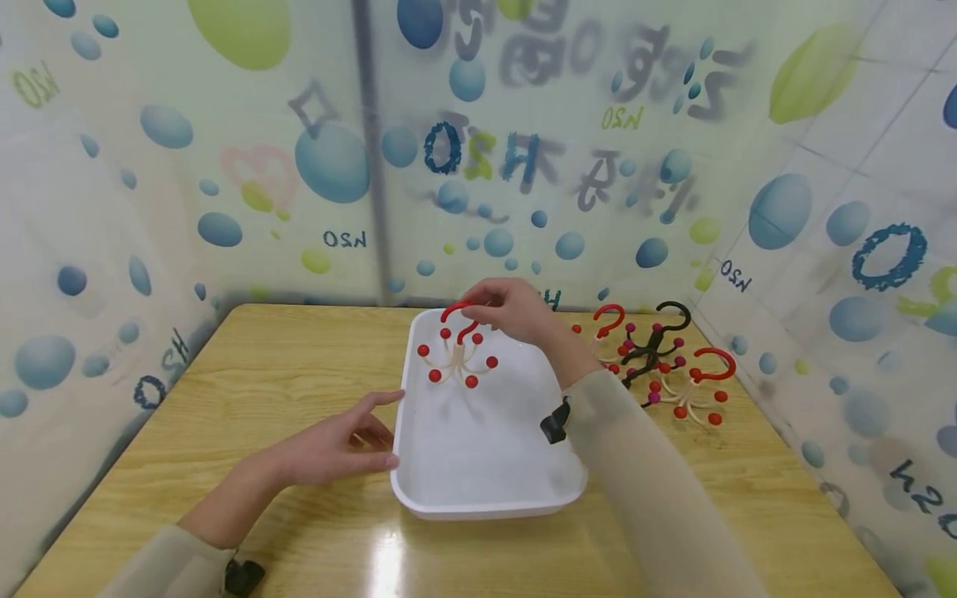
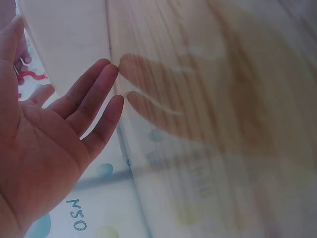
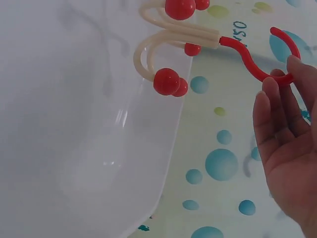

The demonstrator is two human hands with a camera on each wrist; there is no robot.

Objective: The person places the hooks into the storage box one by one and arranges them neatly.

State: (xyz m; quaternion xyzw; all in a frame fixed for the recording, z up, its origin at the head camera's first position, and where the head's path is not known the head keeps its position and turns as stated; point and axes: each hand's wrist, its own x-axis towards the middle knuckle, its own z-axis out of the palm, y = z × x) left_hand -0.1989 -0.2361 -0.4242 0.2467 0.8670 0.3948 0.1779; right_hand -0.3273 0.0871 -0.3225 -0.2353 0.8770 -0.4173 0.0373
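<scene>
My right hand (image 1: 516, 307) pinches the red hook of a multi-armed hanging hook (image 1: 458, 357) between thumb and fingers. Cream arms with red ball tips spread from its stem, hanging over the far part of a white plastic tub (image 1: 486, 453). In the right wrist view, the hanging hook (image 3: 203, 37) shows beside the tub's inner wall, its top curve in my fingers (image 3: 271, 94). At the tub's left side is my left hand (image 1: 329, 444), fingertips at the rim. Its fingers (image 2: 96, 94) are extended with nothing held in the left wrist view.
Right of the tub lie more hanging hooks: a red-and-cream one (image 1: 695, 380), a black one with magenta balls (image 1: 655, 345), and another red-topped one (image 1: 609, 316) partly hidden. The wooden table (image 1: 299, 357) is enclosed by bubble-patterned curtains (image 1: 254, 208) at the back and sides.
</scene>
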